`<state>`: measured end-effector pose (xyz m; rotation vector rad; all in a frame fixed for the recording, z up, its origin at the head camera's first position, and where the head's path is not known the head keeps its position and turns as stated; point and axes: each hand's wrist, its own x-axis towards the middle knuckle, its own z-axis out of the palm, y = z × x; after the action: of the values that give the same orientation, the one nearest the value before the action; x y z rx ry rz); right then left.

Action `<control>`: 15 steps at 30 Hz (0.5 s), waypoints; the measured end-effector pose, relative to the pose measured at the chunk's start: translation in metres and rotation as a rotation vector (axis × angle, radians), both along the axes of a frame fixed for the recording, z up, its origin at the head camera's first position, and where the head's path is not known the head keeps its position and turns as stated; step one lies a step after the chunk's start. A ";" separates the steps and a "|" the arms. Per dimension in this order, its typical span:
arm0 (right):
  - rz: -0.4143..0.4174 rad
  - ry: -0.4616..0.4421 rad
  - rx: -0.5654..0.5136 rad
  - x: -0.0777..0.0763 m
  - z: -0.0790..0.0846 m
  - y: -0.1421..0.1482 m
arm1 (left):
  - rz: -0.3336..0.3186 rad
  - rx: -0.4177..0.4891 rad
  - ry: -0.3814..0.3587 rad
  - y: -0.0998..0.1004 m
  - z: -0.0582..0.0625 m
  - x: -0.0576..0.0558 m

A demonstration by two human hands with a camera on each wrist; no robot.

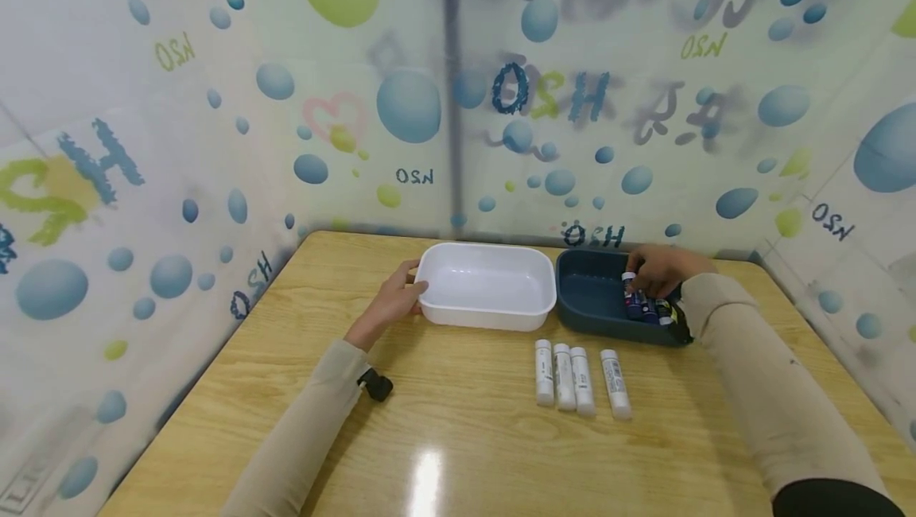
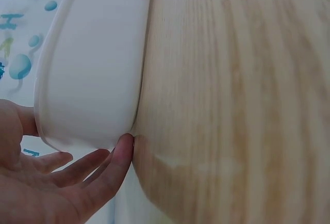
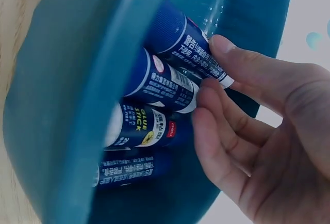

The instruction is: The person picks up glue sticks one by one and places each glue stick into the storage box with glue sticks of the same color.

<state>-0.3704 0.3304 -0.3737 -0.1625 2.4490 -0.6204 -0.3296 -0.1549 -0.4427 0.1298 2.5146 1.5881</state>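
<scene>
At the left end of a white plastic tray (image 1: 487,316), my left hand (image 1: 392,298) grips it, thumb at the rim and fingers along the outer wall (image 2: 87,69). My right hand (image 1: 665,269) reaches into a dark blue tray (image 1: 594,318) touching the white one's right side. There its thumb and fingers (image 3: 232,51) pinch the white-tipped end of a blue glue stick (image 3: 188,43). Beside that one lie more blue glue sticks, one with a readable "GLUE STICK" label (image 3: 147,126). The other fingers touch or nearly touch the neighbouring stick (image 3: 167,84).
In front of the trays, several white labelled tubes lie on the wooden table (image 1: 465,406): a close group (image 1: 564,378) and one apart (image 1: 616,384) to the right. A wall sheet with printed bubbles (image 1: 408,107) rises behind the table.
</scene>
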 end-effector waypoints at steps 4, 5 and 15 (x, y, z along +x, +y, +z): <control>-0.007 0.009 0.015 0.001 -0.005 0.000 | 0.003 0.000 -0.002 -0.001 0.000 0.001; -0.009 0.011 0.017 0.001 -0.006 0.000 | 0.004 0.000 -0.002 -0.001 -0.001 0.001; -0.030 -0.031 0.028 0.001 -0.009 -0.003 | 0.009 0.005 -0.005 0.000 0.001 0.001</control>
<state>-0.3696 0.3278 -0.3824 -0.1038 2.4327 -0.5967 -0.3282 -0.1548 -0.4418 0.1147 2.5115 1.5958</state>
